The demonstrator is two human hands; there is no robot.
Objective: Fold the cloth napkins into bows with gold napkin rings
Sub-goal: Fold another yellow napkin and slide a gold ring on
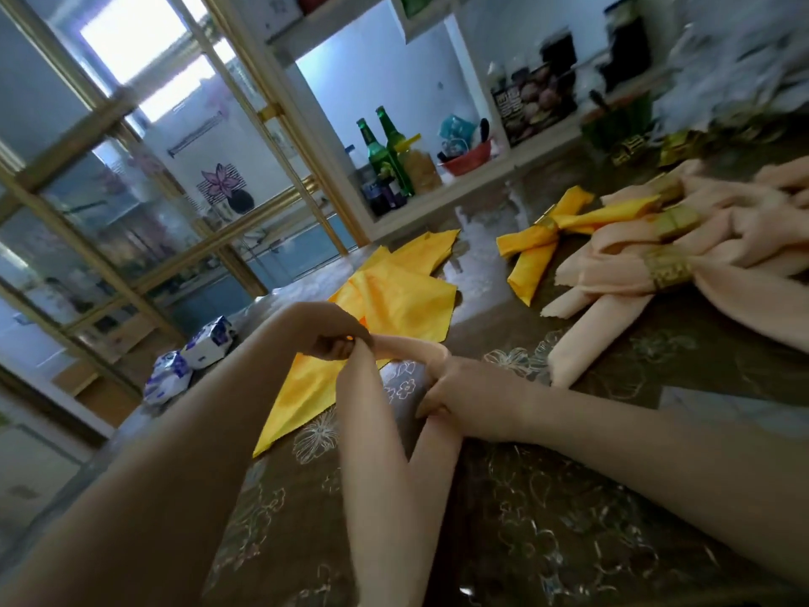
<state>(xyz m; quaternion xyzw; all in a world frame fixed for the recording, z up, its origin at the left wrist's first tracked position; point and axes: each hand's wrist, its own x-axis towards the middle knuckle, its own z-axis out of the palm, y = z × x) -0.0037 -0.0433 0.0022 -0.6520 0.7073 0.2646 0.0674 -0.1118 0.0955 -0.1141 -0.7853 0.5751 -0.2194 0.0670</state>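
Smooth peach napkin [376, 475], rolled tubular and looped, both hands pinching it: left hand [339, 339], right hand [464, 398]

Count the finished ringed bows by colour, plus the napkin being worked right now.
Yellow bow: 1
Peach bows: 2 with gold rings plainly showing; the overlapping pile may hide more
Peach napkin, gripped by left hand and right hand: 1
Total: 4, at least
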